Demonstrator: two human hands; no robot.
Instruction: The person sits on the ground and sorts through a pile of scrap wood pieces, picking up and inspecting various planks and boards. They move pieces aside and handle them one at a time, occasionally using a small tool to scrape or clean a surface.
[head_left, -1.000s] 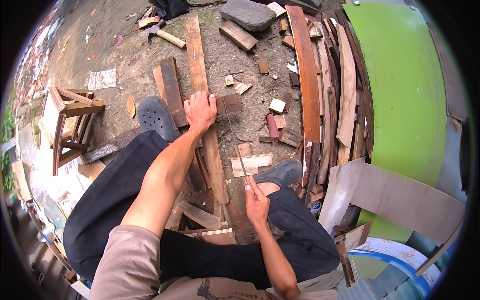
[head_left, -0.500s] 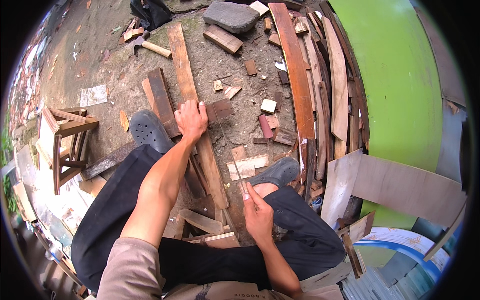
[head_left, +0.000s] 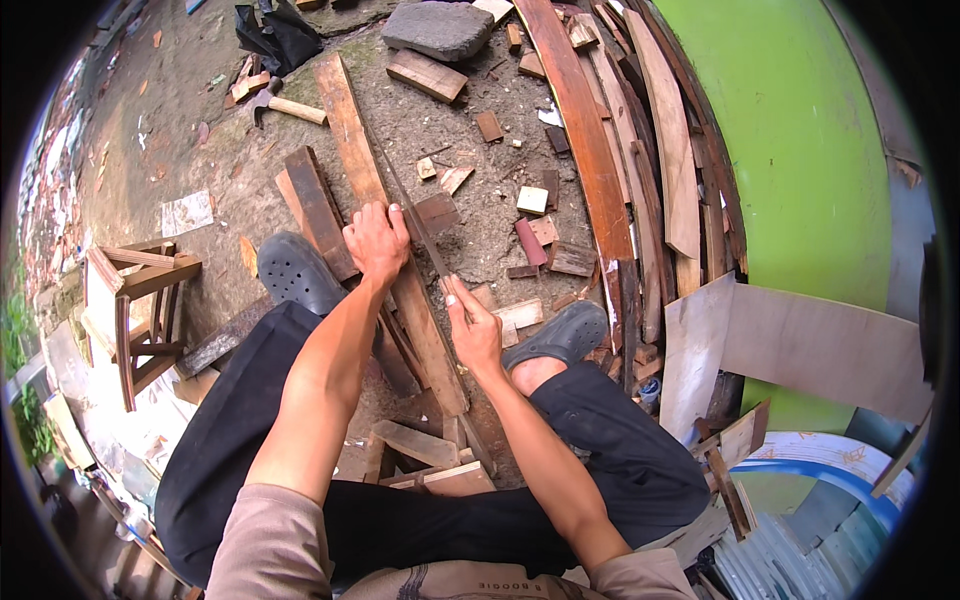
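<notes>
Outdoors, wood-strewn ground, green panel, thin blade

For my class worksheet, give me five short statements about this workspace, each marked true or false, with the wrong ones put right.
1. The right hand holds a thin blade. True.
2. The left hand holds the hammer. False: the left hand rests on wood at the long plank, and the hammer lies on the ground.
3. Dark clogs are on both feet. True.
4. The green panel is on the person's left. False: it is on the right.
5. A grey block lies beyond both hands, near the top of the picture. True.
</notes>
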